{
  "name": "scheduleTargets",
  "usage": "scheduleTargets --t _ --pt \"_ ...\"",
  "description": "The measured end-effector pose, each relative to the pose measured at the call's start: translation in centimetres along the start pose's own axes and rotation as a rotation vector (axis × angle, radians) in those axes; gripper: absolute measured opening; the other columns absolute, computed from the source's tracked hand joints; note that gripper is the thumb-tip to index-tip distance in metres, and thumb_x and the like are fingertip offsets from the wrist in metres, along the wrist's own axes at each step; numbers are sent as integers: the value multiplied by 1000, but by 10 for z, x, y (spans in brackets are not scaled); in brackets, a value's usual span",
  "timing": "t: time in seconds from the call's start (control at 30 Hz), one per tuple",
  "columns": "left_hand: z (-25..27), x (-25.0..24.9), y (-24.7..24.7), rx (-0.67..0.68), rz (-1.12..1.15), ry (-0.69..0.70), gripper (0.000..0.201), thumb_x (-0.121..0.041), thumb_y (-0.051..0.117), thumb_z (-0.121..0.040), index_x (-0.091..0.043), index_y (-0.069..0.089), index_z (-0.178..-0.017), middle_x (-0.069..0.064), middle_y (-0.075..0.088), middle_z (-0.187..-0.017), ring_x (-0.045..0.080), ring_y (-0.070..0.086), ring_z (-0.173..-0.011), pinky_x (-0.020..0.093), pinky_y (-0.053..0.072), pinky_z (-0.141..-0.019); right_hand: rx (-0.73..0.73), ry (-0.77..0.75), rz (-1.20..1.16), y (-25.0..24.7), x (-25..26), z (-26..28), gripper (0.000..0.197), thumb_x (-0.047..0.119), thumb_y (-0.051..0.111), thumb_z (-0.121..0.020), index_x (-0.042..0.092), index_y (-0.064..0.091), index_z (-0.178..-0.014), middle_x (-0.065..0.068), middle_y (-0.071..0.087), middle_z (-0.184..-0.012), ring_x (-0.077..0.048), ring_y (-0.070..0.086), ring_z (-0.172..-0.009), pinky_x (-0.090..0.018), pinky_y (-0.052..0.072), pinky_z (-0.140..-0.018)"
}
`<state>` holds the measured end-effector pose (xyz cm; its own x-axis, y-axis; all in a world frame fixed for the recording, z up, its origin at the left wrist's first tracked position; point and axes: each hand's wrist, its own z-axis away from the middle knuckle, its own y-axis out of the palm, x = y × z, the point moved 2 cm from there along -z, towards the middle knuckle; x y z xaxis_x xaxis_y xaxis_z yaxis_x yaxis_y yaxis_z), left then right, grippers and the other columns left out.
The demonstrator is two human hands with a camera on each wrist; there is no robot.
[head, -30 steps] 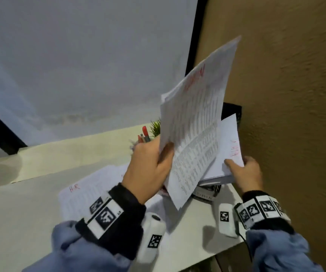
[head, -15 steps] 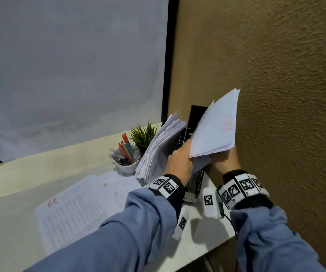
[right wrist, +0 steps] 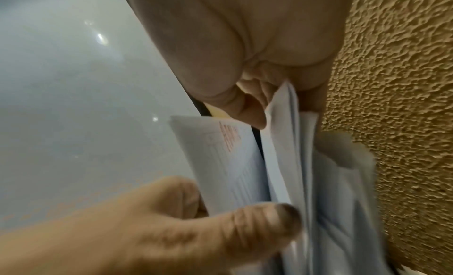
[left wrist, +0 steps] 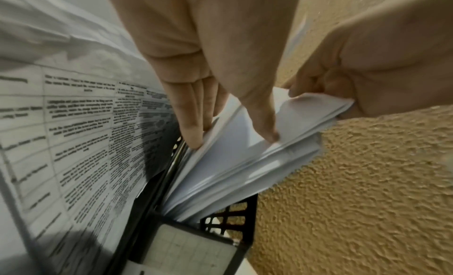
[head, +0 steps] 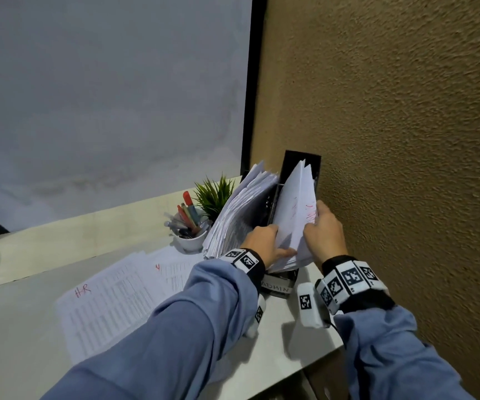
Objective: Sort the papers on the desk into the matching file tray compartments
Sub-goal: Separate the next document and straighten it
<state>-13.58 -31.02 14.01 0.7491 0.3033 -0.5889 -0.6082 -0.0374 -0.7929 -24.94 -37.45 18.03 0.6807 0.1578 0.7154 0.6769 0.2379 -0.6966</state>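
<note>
Sheets [head: 296, 215] belong in the tray's [head: 279, 284] far-right slot: right hand [head: 324, 235] pinches them, left hand [head: 264, 245] flat-fingered steadies; slide straight down, edges aligned.

The white desk [head: 16, 327] holds flat papers [head: 112, 295] to the left of the left hand [head: 264, 243]. A black file tray [head: 279, 284] stands under both hands. A white pen cup [head: 189, 241] and a little green plant [head: 213, 194] sit beyond the left hand.
</note>
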Motion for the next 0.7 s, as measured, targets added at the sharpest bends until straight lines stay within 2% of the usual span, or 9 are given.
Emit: scheduleTargets --t 0.13,0.2,0.23,0.33,0.4,0.5,0.57,0.6,0.7 --pt "40 9 -9 -68 202 47 69 -51 72 -74 -15 51 -128 2 61 -121 20 60 -103 37 52 -89 -213 -193 -62 -13 32 13 49 1 42 -89 7 43 -138 -12 46 -133 -24 49 -117 -27 36 -97" --pt "69 31 -9 -113 257 16 56 -50 67 -79 -18 54 -124 -3 62 -115 15 62 -97 32 53 -86 -292 -372 -181 -10 53 29 42 -2 44 -86 8 55 -126 -6 50 -120 -16 51 -105 -26 41 -91" --pt "84 48 -8 -116 264 -13 45 -47 65 -82 -18 59 -116 -3 65 -110 14 63 -91 31 54 -83 -275 -446 -231 -3 62 40 38 -3 46 -85 9 59 -119 -3 51 -113 -12 52 -98 -24 43 -87" --pt "125 120 4 -117 288 -239 19 -33 60 -85 -18 64 -95 -2 69 -96 16 67 -82 32 53 -80 -55 -572 -288 45 74 72 28 -6 49 -84 10 64 -102 1 57 -100 -3 53 -90 -8 42 -82" --pt "152 174 10 -148 253 -477 12 -23 58 -86 -17 63 -94 2 68 -100 21 65 -89 29 51 -83 153 -569 -278 93 67 95 26 -6 50 -84 9 66 -98 2 61 -94 -4 56 -87 -11 45 -81" --pt "193 242 17 -166 168 -814 27 -19 51 -90 -8 57 -113 10 56 -118 27 56 -108 29 44 -90 522 -369 -140 169 36 120 28 -2 50 -85 9 66 -105 -2 64 -102 -13 59 -94 -26 49 -90" --pt "217 272 21 -232 176 -993 36 -21 50 -91 -3 51 -122 15 49 -127 32 53 -113 35 45 -94 717 -200 68 211 8 127 31 4 51 -88 8 60 -118 -8 57 -117 -19 57 -105 -23 42 -95" --pt "227 283 22 -287 207 -1062 40 -23 51 -91 -2 49 -125 17 47 -130 34 52 -115 37 45 -96 755 -153 165 225 -3 129 30 7 52 -88 7 58 -118 -10 53 -119 -22 55 -107 -24 41 -94" --pt "243 301 28 -460 334 -1165 49 -23 52 -90 1 42 -132 21 42 -137 39 48 -120 44 43 -100 728 -87 340 249 -17 131 6 11 50 -86 9 46 -90 -12 43 -103 -24 49 -94 -29 44 -78"
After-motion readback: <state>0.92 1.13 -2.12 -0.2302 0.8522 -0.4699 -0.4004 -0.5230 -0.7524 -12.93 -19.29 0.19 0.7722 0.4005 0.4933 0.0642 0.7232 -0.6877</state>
